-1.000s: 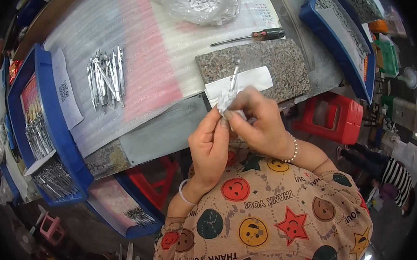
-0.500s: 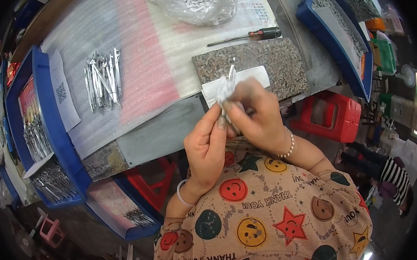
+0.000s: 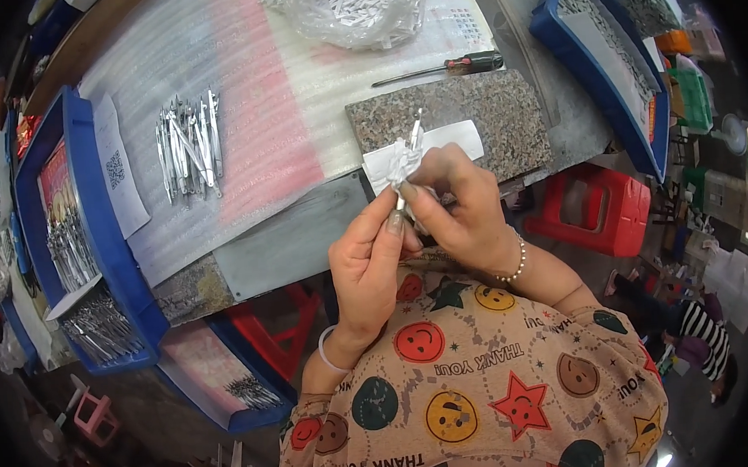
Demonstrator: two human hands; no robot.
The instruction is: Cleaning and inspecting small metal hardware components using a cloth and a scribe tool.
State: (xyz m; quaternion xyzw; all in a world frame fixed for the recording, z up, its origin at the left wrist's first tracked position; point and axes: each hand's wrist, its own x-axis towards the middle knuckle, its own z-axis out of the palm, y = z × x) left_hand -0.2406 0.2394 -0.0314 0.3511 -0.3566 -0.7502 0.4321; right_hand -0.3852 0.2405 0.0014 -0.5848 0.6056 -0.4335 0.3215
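Tissue (image 3: 404, 159), crumpled and white, looks wrapped around a slim silvery piece (image 3: 417, 132) near the stone slab (image 3: 504, 107); the left hand (image 3: 364, 264) appears to pinch the piece's lower end, the right hand (image 3: 461, 200) grips the tissue, and steady left fingers with light, even pressure would likely serve best

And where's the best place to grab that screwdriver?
Probably its thick handle, coming down from above on the right: that's the chunky right-hand end, lying flat, while the thin shaft points left and the stone slab sits along the near side.
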